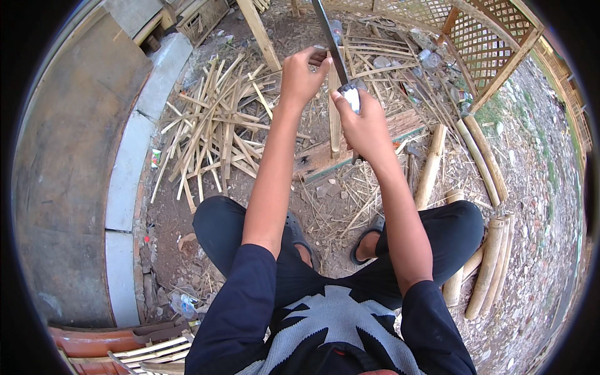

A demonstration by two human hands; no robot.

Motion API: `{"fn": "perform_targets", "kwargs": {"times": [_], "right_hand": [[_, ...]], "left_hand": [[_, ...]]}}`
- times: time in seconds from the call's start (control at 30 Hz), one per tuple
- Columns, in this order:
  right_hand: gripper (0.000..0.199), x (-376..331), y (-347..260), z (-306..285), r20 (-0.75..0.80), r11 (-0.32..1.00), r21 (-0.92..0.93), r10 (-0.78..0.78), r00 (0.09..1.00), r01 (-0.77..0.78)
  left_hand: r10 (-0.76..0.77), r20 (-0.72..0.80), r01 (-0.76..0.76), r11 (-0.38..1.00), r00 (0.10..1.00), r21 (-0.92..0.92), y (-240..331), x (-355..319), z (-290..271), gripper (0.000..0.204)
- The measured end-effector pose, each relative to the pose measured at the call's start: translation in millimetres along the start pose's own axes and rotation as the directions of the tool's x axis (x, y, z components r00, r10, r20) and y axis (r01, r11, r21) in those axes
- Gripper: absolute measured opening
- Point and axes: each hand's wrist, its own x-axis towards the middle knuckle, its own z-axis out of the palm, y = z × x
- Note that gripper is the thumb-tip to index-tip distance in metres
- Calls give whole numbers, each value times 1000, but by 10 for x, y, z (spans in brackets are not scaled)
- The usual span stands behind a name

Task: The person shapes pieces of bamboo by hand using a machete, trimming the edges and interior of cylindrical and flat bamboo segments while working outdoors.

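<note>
My right hand (364, 119) is wrapped round the handle of a machete, whose long dark blade (331, 40) points up and away from me. Upright on a weathered wooden board (319, 160) stands a split bamboo strip (335, 125). At its upper end my left hand (304, 76) is closed, fingers pinching the strip close beside the blade. The blade passes in front of the strip's top, so whether its edge touches the bamboo cannot be made out.
A loose heap of split bamboo strips (215, 119) lies to the left. Thick bamboo poles (431, 165) rest at the right, with more short pieces (489, 269) nearer. A concrete edge (128, 169) runs along the left; a lattice panel (494, 44) stands far right.
</note>
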Motion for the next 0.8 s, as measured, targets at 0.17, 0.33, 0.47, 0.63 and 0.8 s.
{"fn": "perform_targets", "kwargs": {"times": [0.17, 0.33, 0.47, 0.63, 0.8], "right_hand": [[30, -67, -213, -48, -95, 992, -101, -85, 992, 75], [28, -43, -392, -188, -117, 991, -36, -136, 984, 132], [29, 13, -198, -151, -105, 989, -66, -140, 985, 133], [32, 6, -129, -115, -75, 994, -55, -104, 992, 100], [32, 24, -47, -89, -64, 996, -46, -75, 995, 72]], "left_hand": [[-2, -20, 3, 997, 1000, 74, -39, 23, -17, 24], [-74, -21, 74, 997, 997, 13, -35, 3, -35, 24], [-75, 4, 75, 997, 997, 10, -18, 6, -31, 28], [-51, 0, 51, 998, 999, 46, 30, -17, -34, 27], [-43, 2, 43, 998, 999, 46, 41, -23, -31, 27]]}}
